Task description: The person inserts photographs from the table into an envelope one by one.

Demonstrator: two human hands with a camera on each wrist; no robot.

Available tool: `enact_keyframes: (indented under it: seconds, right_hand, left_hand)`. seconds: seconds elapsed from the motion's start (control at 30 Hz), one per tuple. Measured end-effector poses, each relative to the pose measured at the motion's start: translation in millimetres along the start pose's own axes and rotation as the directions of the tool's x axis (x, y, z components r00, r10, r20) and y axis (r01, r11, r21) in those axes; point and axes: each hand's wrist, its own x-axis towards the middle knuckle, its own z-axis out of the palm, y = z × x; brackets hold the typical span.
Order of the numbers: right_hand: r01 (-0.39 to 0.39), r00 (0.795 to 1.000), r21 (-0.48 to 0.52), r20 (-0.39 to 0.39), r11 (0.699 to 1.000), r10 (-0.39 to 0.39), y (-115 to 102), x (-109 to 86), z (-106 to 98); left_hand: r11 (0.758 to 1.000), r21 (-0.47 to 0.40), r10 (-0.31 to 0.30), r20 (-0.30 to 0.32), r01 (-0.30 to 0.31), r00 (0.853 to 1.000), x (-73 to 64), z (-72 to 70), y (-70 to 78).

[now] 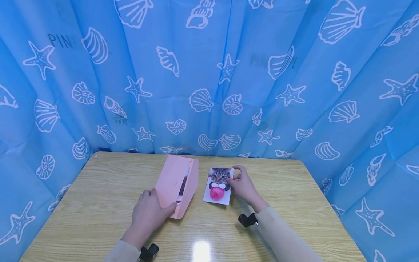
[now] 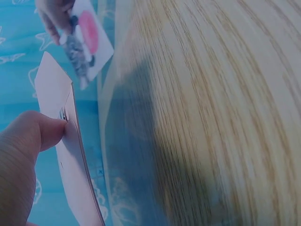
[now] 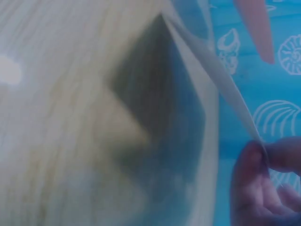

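In my left hand [image 1: 148, 213] I grip a pink envelope [image 1: 171, 178] by its lower left part, thumb over the front near the opening. Its flap stands partly lifted along the right side, and a dark and white printed edge shows in the slot. To the right, my right hand [image 1: 241, 183] pinches a photo card [image 1: 217, 196] by its right edge. The card pictures a tabby cat with a white bow and a pink fluffy ball. In the right wrist view, thumb and finger clasp the card's edge, with the card tilted above the tabletop.
A wood-grain table [image 1: 281, 182] lies under both hands. Behind and at the sides hangs a blue curtain [image 1: 209, 72] with white shells and starfish. Small black wrist cameras sit on both cuffs.
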Motion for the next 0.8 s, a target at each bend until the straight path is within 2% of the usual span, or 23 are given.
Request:
enact_keyframes:
  seconds: [0.37, 0.8]
  right_hand:
    - [0.103, 0.981, 0.138, -0.175, 0.985, -0.078, -25, 0.7, -6]
    - [0.144, 0.97, 0.242, -0.226, 0.96, -0.089, -46, -6.5, -3]
  left_hand:
    - [1.0, 0.0, 0.003, -0.002, -0.003, 1.0, 0.6, 0.9, 0.7]
    - [1.0, 0.006, -0.003, 0.002, 0.003, 1.0, 1.5, 2.9, 1.9]
